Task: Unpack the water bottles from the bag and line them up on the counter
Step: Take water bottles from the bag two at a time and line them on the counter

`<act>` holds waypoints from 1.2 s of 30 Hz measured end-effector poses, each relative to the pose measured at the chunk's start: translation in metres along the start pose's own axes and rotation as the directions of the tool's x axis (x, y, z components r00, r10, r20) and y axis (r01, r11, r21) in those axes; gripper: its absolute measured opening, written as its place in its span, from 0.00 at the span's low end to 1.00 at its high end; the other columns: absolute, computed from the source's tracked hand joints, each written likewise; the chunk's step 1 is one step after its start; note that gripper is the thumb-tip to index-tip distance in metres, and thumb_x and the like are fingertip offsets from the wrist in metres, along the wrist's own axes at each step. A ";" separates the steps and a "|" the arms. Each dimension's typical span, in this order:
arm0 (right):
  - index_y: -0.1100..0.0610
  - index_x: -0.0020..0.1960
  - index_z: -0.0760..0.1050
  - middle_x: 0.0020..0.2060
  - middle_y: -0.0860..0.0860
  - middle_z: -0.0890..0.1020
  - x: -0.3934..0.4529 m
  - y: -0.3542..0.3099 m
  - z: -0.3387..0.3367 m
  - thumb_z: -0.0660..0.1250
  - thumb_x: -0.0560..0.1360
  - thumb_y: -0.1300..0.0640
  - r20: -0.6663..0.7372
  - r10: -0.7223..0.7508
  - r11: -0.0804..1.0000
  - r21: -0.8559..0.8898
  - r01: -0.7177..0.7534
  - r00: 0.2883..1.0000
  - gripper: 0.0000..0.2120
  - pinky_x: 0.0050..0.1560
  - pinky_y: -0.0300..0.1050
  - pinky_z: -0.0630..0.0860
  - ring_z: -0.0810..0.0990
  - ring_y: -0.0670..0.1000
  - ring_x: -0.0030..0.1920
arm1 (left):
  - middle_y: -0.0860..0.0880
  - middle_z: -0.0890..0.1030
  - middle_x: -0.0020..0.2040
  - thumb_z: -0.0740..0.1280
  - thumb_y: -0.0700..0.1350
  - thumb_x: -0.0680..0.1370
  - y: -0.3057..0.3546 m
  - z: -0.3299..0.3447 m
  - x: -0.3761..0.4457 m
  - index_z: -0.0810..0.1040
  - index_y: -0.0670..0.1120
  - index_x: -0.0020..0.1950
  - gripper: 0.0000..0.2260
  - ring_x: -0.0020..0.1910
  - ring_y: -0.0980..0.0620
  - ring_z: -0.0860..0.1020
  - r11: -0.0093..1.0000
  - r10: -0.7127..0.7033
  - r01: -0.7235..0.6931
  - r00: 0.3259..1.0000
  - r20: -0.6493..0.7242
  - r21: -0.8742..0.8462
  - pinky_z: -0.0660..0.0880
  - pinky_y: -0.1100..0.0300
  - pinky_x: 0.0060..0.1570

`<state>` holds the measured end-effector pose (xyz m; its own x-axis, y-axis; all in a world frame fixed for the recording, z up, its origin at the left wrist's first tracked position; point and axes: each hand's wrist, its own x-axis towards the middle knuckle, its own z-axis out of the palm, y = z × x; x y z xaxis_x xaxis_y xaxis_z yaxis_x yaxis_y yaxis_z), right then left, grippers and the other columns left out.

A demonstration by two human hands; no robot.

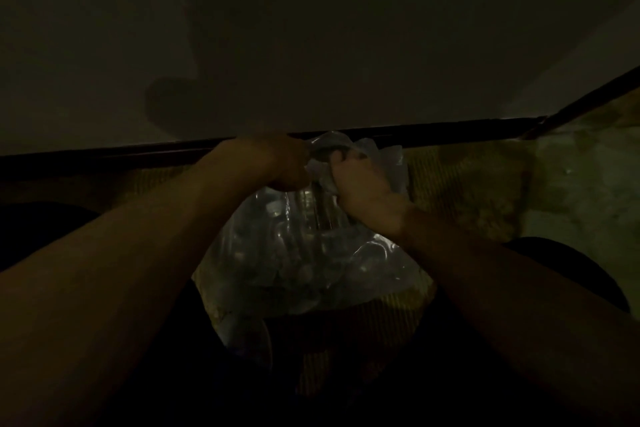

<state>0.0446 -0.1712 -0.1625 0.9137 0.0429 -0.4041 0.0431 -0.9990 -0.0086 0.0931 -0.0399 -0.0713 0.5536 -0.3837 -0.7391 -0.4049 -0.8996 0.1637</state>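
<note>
Both bare forearms reach forward, the left hand [277,163] and right hand [360,184] fisted close together, fingers curled tight.

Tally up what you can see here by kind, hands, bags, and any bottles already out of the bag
Hands: 2, left hand and right hand, both gripping the bag's gathered top
Clear plastic bag: 1
Bottles out of the bag: 0; those inside are too dim to count
Total: 3
</note>
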 end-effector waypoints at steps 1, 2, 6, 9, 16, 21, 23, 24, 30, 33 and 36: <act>0.63 0.71 0.62 0.65 0.63 0.73 -0.005 -0.002 -0.006 0.64 0.76 0.65 -0.013 -0.017 1.000 -0.010 0.017 1.000 0.25 0.59 0.49 0.73 0.76 0.60 0.61 | 0.44 0.72 0.71 0.59 0.52 0.83 0.000 -0.001 0.001 0.69 0.46 0.73 0.20 0.68 0.45 0.72 1.000 -0.005 0.005 1.000 0.010 0.000 0.68 0.56 0.58; 0.63 0.72 0.61 0.65 0.64 0.73 -0.009 -0.003 -0.012 0.64 0.76 0.66 -0.023 -0.030 0.999 -0.016 0.030 0.999 0.26 0.58 0.49 0.73 0.76 0.60 0.61 | 0.44 0.72 0.71 0.59 0.52 0.83 0.000 -0.003 0.001 0.69 0.45 0.73 0.20 0.67 0.45 0.72 1.000 -0.009 0.009 1.000 0.012 0.005 0.68 0.57 0.57; 0.58 0.73 0.60 0.65 0.59 0.73 -0.023 0.005 -0.039 0.66 0.77 0.58 -0.054 -0.021 0.978 0.204 0.032 0.998 0.27 0.61 0.52 0.71 0.73 0.60 0.64 | 0.46 0.72 0.71 0.64 0.55 0.80 0.000 -0.006 0.002 0.70 0.46 0.72 0.23 0.68 0.46 0.72 0.999 -0.017 0.018 0.998 0.052 -0.030 0.68 0.57 0.56; 0.57 0.67 0.68 0.61 0.55 0.78 -0.034 0.014 -0.057 0.72 0.73 0.55 -0.024 0.017 0.871 0.491 -0.004 1.000 0.25 0.58 0.48 0.74 0.77 0.55 0.61 | 0.47 0.73 0.69 0.66 0.57 0.78 0.006 -0.008 -0.002 0.70 0.48 0.72 0.24 0.67 0.47 0.72 0.992 0.030 -0.021 0.997 0.074 -0.123 0.66 0.57 0.56; 0.57 0.59 0.74 0.49 0.55 0.84 -0.031 0.019 -0.078 0.75 0.71 0.53 0.040 0.133 0.191 0.979 -0.065 0.990 0.20 0.37 0.47 0.83 0.86 0.52 0.42 | 0.51 0.80 0.51 0.75 0.47 0.72 0.002 -0.020 -0.013 0.75 0.52 0.57 0.16 0.45 0.57 0.79 0.688 0.052 -0.197 0.973 -0.224 -0.698 0.74 0.65 0.40; 0.59 0.55 0.77 0.43 0.57 0.86 -0.026 0.028 -0.091 0.60 0.79 0.42 0.175 0.017 -0.183 0.968 -0.169 0.984 0.20 0.37 0.42 0.79 0.84 0.51 0.36 | 0.51 0.82 0.50 0.72 0.47 0.75 -0.008 -0.023 -0.024 0.75 0.48 0.64 0.18 0.45 0.56 0.81 0.438 -0.047 -0.200 0.969 -0.244 -0.877 0.75 0.66 0.35; 0.59 0.50 0.77 0.40 0.57 0.84 -0.018 0.027 -0.084 0.58 0.81 0.47 0.237 0.004 -0.182 0.956 -0.232 0.972 0.17 0.36 0.42 0.79 0.83 0.51 0.34 | 0.50 0.82 0.51 0.71 0.47 0.76 -0.014 -0.020 -0.026 0.75 0.47 0.65 0.19 0.46 0.55 0.82 0.389 -0.083 -0.184 0.969 -0.233 -0.903 0.76 0.64 0.36; 0.60 0.49 0.76 0.40 0.57 0.83 -0.013 0.026 -0.078 0.58 0.82 0.52 0.275 0.007 -0.067 0.959 -0.274 0.961 0.13 0.36 0.42 0.79 0.83 0.51 0.34 | 0.49 0.82 0.51 0.71 0.48 0.76 -0.016 -0.019 -0.027 0.75 0.47 0.65 0.19 0.46 0.54 0.82 0.381 -0.096 -0.179 0.968 -0.232 -0.907 0.77 0.64 0.36; 0.59 0.61 0.75 0.52 0.53 0.78 0.009 0.017 -0.020 0.63 0.79 0.57 0.345 -0.050 0.888 0.444 -0.116 0.937 0.13 0.59 0.52 0.77 0.79 0.53 0.54 | 0.49 0.83 0.51 0.74 0.50 0.73 -0.027 -0.013 -0.027 0.78 0.47 0.60 0.18 0.50 0.52 0.82 0.520 -0.115 -0.112 0.973 -0.199 -0.847 0.78 0.58 0.46; 0.56 0.66 0.73 0.63 0.55 0.76 0.019 0.011 0.009 0.66 0.78 0.54 0.364 0.044 0.899 0.393 -0.196 0.930 0.18 0.65 0.51 0.72 0.75 0.55 0.62 | 0.49 0.84 0.53 0.75 0.51 0.71 -0.028 -0.010 -0.027 0.79 0.47 0.60 0.20 0.52 0.51 0.82 0.574 -0.109 -0.104 0.973 -0.202 -0.812 0.79 0.56 0.51; 0.56 0.63 0.74 0.62 0.56 0.77 0.028 0.010 0.034 0.65 0.79 0.54 0.375 0.185 0.820 0.450 -0.353 0.909 0.14 0.58 0.47 0.72 0.76 0.56 0.61 | 0.49 0.83 0.52 0.75 0.52 0.71 -0.029 -0.009 -0.030 0.79 0.46 0.60 0.20 0.51 0.52 0.82 0.612 -0.103 -0.105 0.972 -0.210 -0.784 0.78 0.58 0.49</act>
<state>0.0568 -0.1808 -0.2049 0.6868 -0.1494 -0.7114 -0.4687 -0.8390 -0.2764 0.0948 -0.0037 -0.0479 0.7330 -0.3240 -0.5981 0.2652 -0.6736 0.6899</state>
